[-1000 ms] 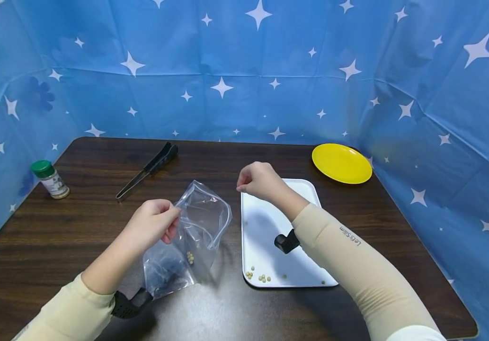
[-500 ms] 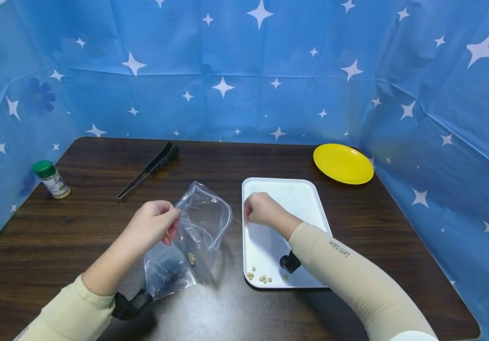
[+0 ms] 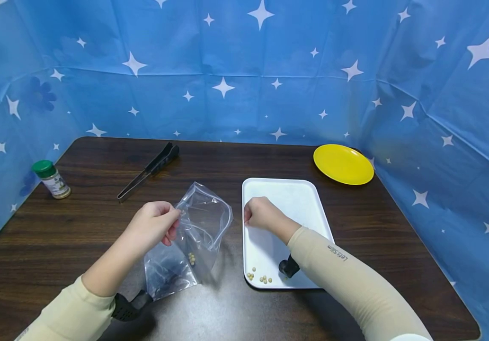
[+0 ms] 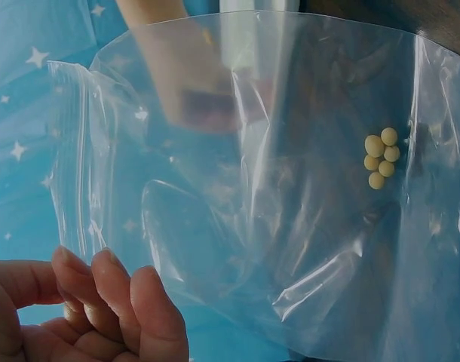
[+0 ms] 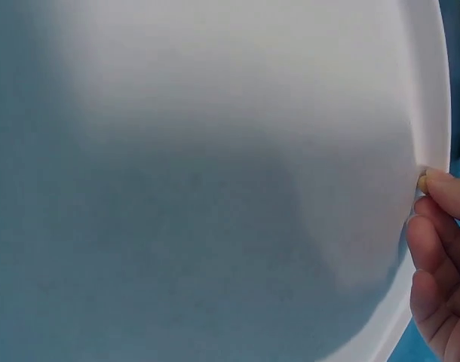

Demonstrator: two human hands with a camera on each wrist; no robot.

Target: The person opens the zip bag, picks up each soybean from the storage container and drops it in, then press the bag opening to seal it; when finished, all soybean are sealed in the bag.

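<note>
My left hand [image 3: 152, 223] pinches the zip edge of a clear zip-lock bag [image 3: 203, 213], whose mouth gapes upward. Several pale yellow soybeans [image 4: 381, 157] lie together inside the bag. Over the left rim of a white tray [image 3: 299, 199] is my right hand [image 3: 263, 213]. Seen from the right wrist, its thumb and index finger pinch a single soybean [image 5: 422, 182] against the tray's edge. More loose soybeans [image 3: 264, 279] are gathered in the tray's near left corner.
Black-handled tongs [image 3: 150, 168] lie behind the bag. At the far left stands a green-capped seasoning jar [image 3: 51, 179]. A yellow plate [image 3: 343, 164] sits at the back right. Blue star-patterned cloth [image 3: 227, 57] surrounds the dark wooden table [image 3: 78, 227].
My right hand has come down from above the tray's far left corner to its left rim, where it now pinches a soybean. The left hand and bag have stayed put.
</note>
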